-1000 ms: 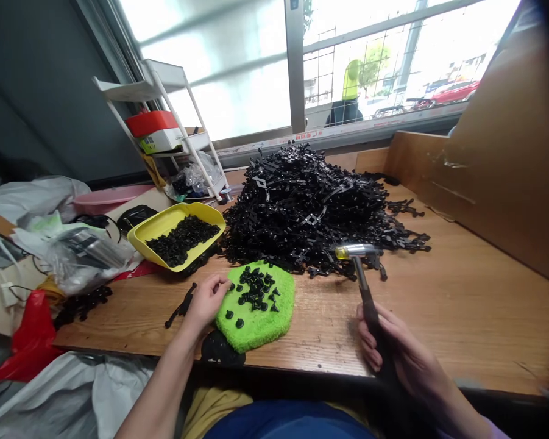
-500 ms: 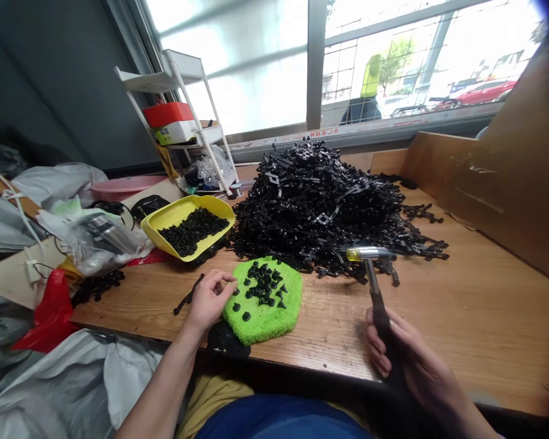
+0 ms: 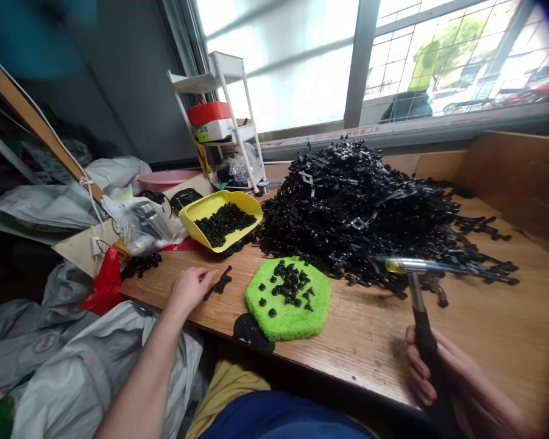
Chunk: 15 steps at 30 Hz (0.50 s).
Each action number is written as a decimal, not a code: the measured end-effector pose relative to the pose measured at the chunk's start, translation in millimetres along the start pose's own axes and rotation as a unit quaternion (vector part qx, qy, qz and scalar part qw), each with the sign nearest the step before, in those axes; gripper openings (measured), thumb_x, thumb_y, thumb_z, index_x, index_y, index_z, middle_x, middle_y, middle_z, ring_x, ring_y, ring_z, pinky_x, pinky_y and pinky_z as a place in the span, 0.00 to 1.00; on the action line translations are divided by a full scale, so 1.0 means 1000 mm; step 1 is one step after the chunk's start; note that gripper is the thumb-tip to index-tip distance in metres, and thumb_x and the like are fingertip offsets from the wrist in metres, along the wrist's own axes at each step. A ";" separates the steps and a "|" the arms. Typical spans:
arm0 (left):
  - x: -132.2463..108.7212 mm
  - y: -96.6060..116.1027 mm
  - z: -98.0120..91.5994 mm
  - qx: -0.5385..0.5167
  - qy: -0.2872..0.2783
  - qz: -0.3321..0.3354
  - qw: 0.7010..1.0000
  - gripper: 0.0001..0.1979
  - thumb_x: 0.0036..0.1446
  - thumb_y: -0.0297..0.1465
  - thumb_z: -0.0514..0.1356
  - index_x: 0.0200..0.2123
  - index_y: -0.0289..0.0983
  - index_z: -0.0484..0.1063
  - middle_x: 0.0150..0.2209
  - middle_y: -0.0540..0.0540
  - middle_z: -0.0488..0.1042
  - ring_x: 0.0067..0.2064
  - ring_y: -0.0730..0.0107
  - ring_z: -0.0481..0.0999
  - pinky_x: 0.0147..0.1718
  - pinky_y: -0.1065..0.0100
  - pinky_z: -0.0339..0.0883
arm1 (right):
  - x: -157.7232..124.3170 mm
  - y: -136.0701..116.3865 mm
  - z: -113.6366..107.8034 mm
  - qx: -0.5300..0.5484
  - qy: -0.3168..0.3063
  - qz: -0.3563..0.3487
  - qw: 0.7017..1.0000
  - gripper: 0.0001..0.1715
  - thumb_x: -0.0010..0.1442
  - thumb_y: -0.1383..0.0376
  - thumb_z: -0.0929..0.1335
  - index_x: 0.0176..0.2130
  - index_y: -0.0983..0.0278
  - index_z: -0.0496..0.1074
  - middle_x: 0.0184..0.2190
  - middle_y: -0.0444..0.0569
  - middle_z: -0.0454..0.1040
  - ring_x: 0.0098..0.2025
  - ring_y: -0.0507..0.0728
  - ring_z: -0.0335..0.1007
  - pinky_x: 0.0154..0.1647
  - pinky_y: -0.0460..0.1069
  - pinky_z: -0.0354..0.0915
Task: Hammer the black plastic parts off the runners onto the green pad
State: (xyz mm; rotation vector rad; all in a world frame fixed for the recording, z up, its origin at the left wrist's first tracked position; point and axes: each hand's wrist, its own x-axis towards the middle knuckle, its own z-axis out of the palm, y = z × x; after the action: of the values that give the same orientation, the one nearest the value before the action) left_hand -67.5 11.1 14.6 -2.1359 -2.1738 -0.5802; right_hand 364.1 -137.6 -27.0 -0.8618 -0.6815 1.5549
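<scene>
Both hands sit apart: the right hand [image 3: 443, 378] grips a hammer [image 3: 416, 292], the left hand [image 3: 189, 291] rests open on the bench [image 3: 347, 347] by a black strip [image 3: 220, 283]; a stray swing could scatter the studs [image 3: 287, 283] on the green pad [image 3: 283, 323].

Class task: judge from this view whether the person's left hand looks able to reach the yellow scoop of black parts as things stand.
Probably yes. The left hand is low over the wooden table, close to the yellow scoop. Only a small black plastic piece lies beside it, and the green pad sits off to the right, so the way looks free.
</scene>
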 end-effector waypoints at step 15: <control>-0.017 0.022 0.010 0.027 0.004 -0.031 0.999 0.13 0.47 0.41 0.57 0.35 0.48 0.78 0.32 0.48 0.78 0.32 0.59 0.74 0.25 0.68 0.56 | -0.004 -0.002 0.004 -0.003 -0.029 -0.040 0.999 0.12 0.59 0.56 0.64 0.38 0.61 0.65 0.23 0.44 0.60 0.19 0.51 0.54 0.17 0.45 0.55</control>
State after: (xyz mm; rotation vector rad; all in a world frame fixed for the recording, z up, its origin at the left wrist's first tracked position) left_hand -42.7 -3.3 6.0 -2.0435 -2.2306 -0.5267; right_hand 361.9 -140.7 -22.7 -0.7868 -0.7540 1.5121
